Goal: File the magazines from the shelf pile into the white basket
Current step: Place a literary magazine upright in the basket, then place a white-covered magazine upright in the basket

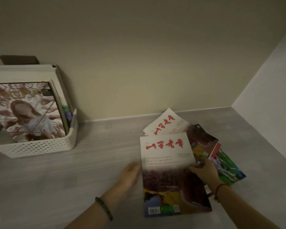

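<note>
Top magazine (168, 171) lay between left hand (130, 172), touching its left edge, grip unclear, and right hand (205, 172), pinching right edge. White basket (39, 147) sat well beyond left hand.

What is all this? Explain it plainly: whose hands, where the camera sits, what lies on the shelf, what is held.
No machine here: these are a person's two bare hands, filmed by one camera worn on the head, looking forward and down. On the grey shelf a white basket stands at the left, with magazines leaning inside. At the right lies a loose pile of magazines. The right hand grips the right edge of the top magazine, white with red lettering. The left hand touches its left edge, but it is blurred, so its hold is unclear.
</note>
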